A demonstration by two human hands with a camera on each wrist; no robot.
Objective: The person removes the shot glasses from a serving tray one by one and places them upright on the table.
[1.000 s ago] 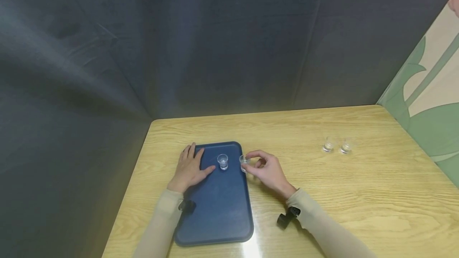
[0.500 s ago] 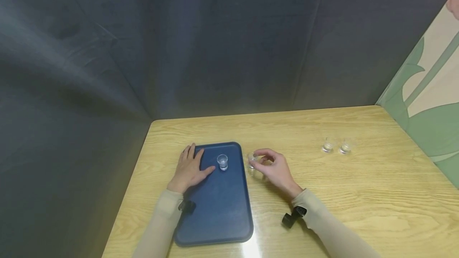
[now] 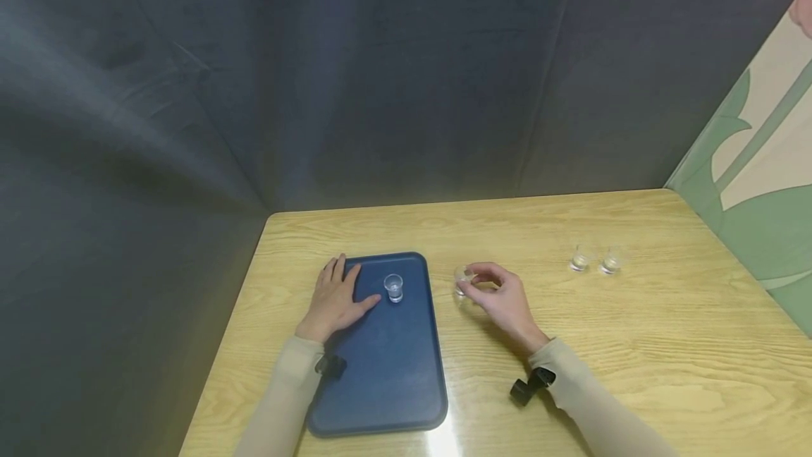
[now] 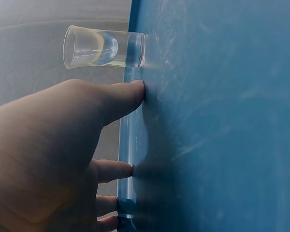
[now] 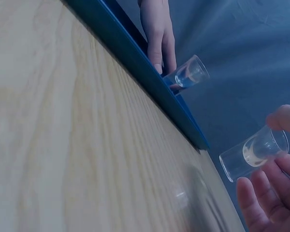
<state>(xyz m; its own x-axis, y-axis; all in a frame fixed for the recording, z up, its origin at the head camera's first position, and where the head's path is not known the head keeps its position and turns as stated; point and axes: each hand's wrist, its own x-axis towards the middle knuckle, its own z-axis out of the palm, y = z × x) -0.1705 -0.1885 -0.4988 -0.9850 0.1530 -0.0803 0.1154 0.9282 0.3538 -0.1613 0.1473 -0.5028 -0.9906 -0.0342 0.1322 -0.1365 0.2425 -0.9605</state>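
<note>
My left hand (image 3: 334,300) lies flat on the far left part of the blue tray (image 3: 387,365), thumb beside a small clear shot glass (image 3: 394,287) that stands upright on it. The left wrist view shows that glass (image 4: 104,47) just past my thumb, with the tray (image 4: 222,125) filling the frame. My right hand (image 3: 501,298) pinches another clear shot glass (image 3: 462,279) just above the wooden table, to the right of the tray. The right wrist view shows this held glass (image 5: 253,152) between my fingertips, and the tray glass (image 5: 188,75) beyond the tray's rim.
Two more small clear glasses (image 3: 580,258) (image 3: 612,260) stand side by side at the table's far right. Dark grey fabric walls close in the table (image 3: 634,344) at the back and left. A green and cream panel (image 3: 755,175) stands on the right.
My right hand has carried its glass rightward from the tray's right edge to a spot over the bare table. The left hand and the tray glass have stayed still.
</note>
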